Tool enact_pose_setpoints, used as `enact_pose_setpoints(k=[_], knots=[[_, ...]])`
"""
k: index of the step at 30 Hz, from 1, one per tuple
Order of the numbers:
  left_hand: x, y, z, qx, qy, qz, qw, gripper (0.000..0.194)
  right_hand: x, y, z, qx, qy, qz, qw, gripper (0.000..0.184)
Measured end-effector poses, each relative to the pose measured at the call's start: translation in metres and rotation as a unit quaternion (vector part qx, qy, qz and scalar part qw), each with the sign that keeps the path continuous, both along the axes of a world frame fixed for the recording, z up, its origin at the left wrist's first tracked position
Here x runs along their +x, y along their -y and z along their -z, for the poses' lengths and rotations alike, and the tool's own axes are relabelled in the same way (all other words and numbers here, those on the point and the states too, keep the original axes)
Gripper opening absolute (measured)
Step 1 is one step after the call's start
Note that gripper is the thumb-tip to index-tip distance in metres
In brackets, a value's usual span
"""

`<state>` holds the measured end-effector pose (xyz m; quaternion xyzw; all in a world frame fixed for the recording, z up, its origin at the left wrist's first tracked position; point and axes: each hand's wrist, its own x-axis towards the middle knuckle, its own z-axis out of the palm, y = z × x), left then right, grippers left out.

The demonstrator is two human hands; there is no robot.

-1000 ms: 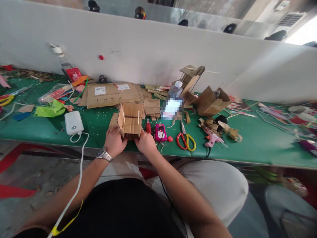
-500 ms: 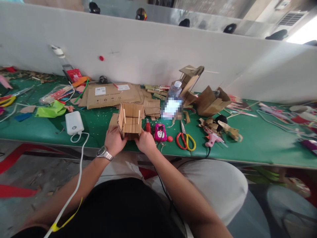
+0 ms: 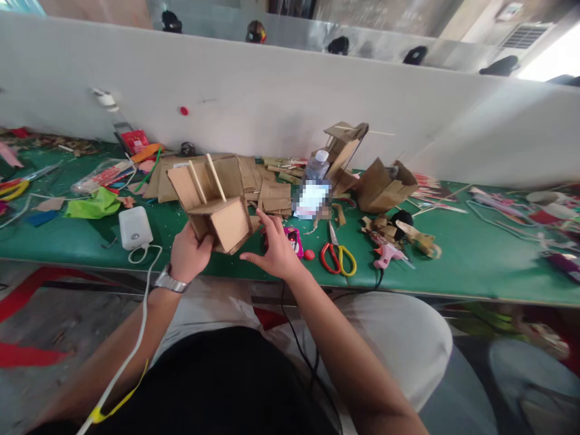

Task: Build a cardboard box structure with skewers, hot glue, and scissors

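My left hand (image 3: 190, 254) grips a small cardboard structure (image 3: 229, 223) by its lower left side, thumb pressed on the near face. The structure is tilted, with a box-like part toward me and two thin wooden sticks (image 3: 215, 176) rising from it beside tall cardboard walls. Just to its right, my right hand (image 3: 276, 248) is open, thumb and fingers spread, holding nothing. Behind that hand lies a pink device (image 3: 296, 240), partly covered. A red cap (image 3: 309, 255) and scissors (image 3: 338, 257) with red and yellow handles lie to its right on the green table.
A pink glue gun (image 3: 386, 252) and cardboard scraps lie at right. Behind stand a plastic bottle (image 3: 318, 164), a lit phone (image 3: 312, 199) and a cardboard box (image 3: 385, 187). A white power bank (image 3: 136, 228) with a cable sits at left. A grey partition (image 3: 254, 90) runs along the back.
The cardboard structure has been lifted and turned, now tilted in my left hand. My right hand has let go of it and opened to the right.
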<state>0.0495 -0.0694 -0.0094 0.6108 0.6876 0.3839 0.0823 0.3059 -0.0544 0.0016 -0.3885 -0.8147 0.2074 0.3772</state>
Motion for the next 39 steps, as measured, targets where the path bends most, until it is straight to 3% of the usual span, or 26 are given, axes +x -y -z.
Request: enact_pose_setpoints(k=[3,6,8,13,15,18,21,24,26,28,34,39], knots=[[-0.004,0.003,-0.002,0.014,0.078,0.055,0.995,0.039,-0.001,-0.001,0.001,0.095,0.032,0.031,0.994,0.106],[-0.003,0.009,-0.006,0.005,0.086,0.098,0.991,0.041,-0.005,0.002,-0.001,0.144,0.072,0.037,0.986,0.095],[-0.001,0.014,-0.013,0.001,0.065,0.121,0.991,0.042,-0.008,0.004,-0.003,0.142,0.094,0.027,0.985,0.100],[0.004,0.023,-0.039,0.002,-0.006,0.177,0.984,0.039,-0.011,0.009,-0.011,0.118,0.068,-0.033,0.990,0.138],[0.005,0.025,-0.047,0.004,-0.047,0.181,0.982,0.038,-0.010,0.011,-0.015,0.092,0.041,-0.050,0.994,0.141],[0.007,0.027,-0.053,0.021,-0.084,0.178,0.980,0.045,-0.009,0.012,-0.023,0.045,-0.011,-0.080,0.996,0.131],[0.009,0.032,-0.056,0.094,-0.070,0.157,0.981,0.061,-0.008,0.011,-0.031,0.011,-0.052,-0.084,0.995,0.121],[0.013,0.040,-0.059,0.245,-0.073,0.149,0.955,0.074,-0.005,0.011,-0.039,-0.016,-0.060,-0.062,0.996,0.121],[0.016,0.046,-0.063,0.310,-0.132,0.183,0.923,0.068,-0.003,0.010,-0.043,-0.028,-0.066,-0.056,0.996,0.122],[0.020,0.050,-0.068,0.307,-0.197,0.230,0.902,0.049,-0.001,0.010,-0.047,-0.037,-0.073,-0.056,0.995,0.122],[0.026,0.049,-0.079,0.257,-0.222,0.273,0.900,0.007,-0.010,0.019,-0.057,-0.051,-0.056,-0.049,0.996,0.120],[0.027,0.051,-0.085,0.248,-0.243,0.309,0.885,0.012,0.004,0.019,-0.068,-0.051,-0.014,-0.123,0.991,0.130]])
